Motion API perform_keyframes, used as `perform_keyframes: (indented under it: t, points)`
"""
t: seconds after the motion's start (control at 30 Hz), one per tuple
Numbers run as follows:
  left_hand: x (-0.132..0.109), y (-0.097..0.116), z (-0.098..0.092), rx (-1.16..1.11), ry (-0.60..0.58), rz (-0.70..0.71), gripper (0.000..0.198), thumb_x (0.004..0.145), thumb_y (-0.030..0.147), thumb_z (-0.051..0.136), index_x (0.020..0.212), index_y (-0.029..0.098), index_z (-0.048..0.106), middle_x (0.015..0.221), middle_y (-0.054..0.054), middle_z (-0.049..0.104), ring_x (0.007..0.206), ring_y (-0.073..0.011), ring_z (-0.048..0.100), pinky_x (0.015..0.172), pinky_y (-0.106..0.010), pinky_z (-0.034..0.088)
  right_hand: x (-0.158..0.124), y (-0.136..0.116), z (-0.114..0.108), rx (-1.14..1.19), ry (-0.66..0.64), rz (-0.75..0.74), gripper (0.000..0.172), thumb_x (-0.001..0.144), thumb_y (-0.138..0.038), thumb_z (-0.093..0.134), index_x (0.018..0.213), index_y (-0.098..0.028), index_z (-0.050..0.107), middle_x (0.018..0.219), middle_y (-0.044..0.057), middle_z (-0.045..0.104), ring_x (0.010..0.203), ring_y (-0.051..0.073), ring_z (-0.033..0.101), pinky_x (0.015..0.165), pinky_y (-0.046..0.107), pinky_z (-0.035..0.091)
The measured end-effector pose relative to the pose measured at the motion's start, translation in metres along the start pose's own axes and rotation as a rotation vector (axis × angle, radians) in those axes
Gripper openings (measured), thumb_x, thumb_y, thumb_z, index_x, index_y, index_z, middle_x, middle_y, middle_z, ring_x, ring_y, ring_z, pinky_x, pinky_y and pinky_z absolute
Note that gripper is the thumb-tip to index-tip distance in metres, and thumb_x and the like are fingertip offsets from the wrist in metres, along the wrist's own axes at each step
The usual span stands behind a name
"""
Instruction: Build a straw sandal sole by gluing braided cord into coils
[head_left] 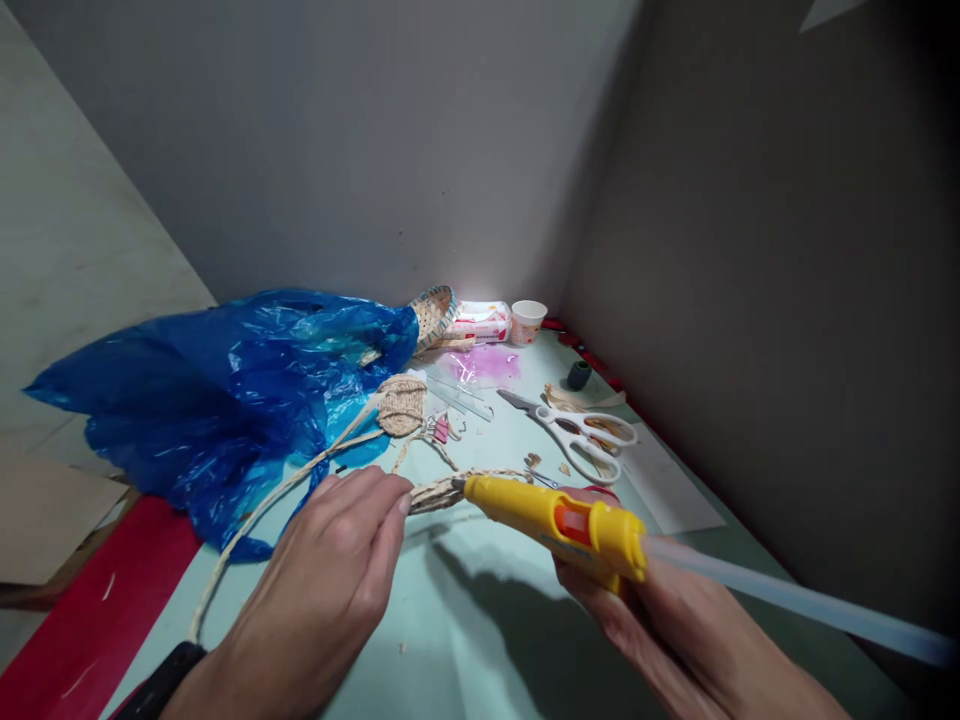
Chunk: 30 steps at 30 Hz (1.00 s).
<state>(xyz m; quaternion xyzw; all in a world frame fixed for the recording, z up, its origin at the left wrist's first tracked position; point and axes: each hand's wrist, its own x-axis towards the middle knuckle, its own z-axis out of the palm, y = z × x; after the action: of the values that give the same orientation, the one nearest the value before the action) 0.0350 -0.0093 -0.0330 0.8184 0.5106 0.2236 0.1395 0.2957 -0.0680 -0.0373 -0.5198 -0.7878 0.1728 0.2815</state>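
Observation:
My left hand (330, 560) is closed, with thumb and fingers pinching a braided straw strip (435, 496) above the table. A yellow glue gun (517, 506) is gripped in my right hand (637, 615), its handle mostly hidden by the fingers. The gun's nozzle meets the strip just right of my left fingertips; I cannot tell whether glue is coming out. A long translucent glue stick (795, 596) sticks out of its back end. Beyond my left hand lies a round woven straw piece (401, 406), with a long pale straw cord (270, 500) trailing toward my left wrist.
A crumpled blue plastic bag (232, 390) covers the left back, beside a woven basket (435, 312). White-handled scissors (574, 435), a dark thread spool (579, 375), a paper cup (528, 323) and loose glue sticks (461, 398) lie farther off. Walls close in the table's back and right.

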Motion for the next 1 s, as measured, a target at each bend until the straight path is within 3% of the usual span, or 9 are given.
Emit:
perform_keyframes:
  t: [0.23,0.47,0.67,0.87,1.0]
  points:
    - [0.002,0.001,-0.002,0.017,0.018,-0.002,0.031,0.099,0.028,0.037,0.092,0.022,0.066,0.091,-0.006,0.072,0.084,-0.0241,0.066,0.080,-0.040,0.046,-0.002,-0.003,0.001,0.029,0.019,0.043,0.021,0.094,-0.031,0.048,0.097,-0.030,0.068,0.082,0.000,0.075,0.066,0.017,0.072,0.064,0.023,0.062]
    - [-0.001,-0.003,0.000,0.030,0.032,0.005,0.030,0.099,0.029,0.038,0.094,0.022,0.066,0.093,-0.006,0.072,0.086,-0.0250,0.066,0.083,-0.042,0.045,-0.002,0.000,-0.001,-0.014,0.004,0.051,0.034,0.100,-0.037,0.041,0.091,-0.023,0.071,0.079,0.005,0.077,0.066,0.018,0.074,0.059,0.022,0.062]
    - [-0.005,-0.004,0.004,0.095,0.040,0.060,0.026,0.100,0.024,0.039,0.099,0.020,0.065,0.095,-0.006,0.070,0.089,-0.0254,0.064,0.087,-0.044,0.040,-0.009,0.009,-0.001,-0.103,-0.003,-0.030,0.030,0.099,-0.037,0.048,0.113,-0.023,0.072,0.101,0.008,0.079,0.097,0.026,0.075,0.091,0.035,0.060]
    - [-0.006,-0.003,0.006,0.191,0.057,0.154,0.026,0.101,0.020,0.039,0.100,0.018,0.065,0.094,-0.008,0.069,0.087,-0.0259,0.061,0.083,-0.043,0.037,-0.013,0.014,0.000,-0.179,-0.025,-0.114,0.033,0.100,-0.034,0.048,0.121,-0.022,0.070,0.106,0.009,0.078,0.103,0.028,0.073,0.098,0.040,0.057]
    - [-0.005,-0.002,0.005,0.206,0.080,0.175,0.026,0.099,0.019,0.039,0.092,0.019,0.064,0.089,-0.007,0.068,0.083,-0.0255,0.060,0.079,-0.041,0.037,-0.021,0.023,0.005,-0.186,0.068,-0.186,0.034,0.101,-0.033,0.050,0.129,-0.025,0.067,0.106,0.007,0.078,0.109,0.027,0.071,0.101,0.037,0.055]
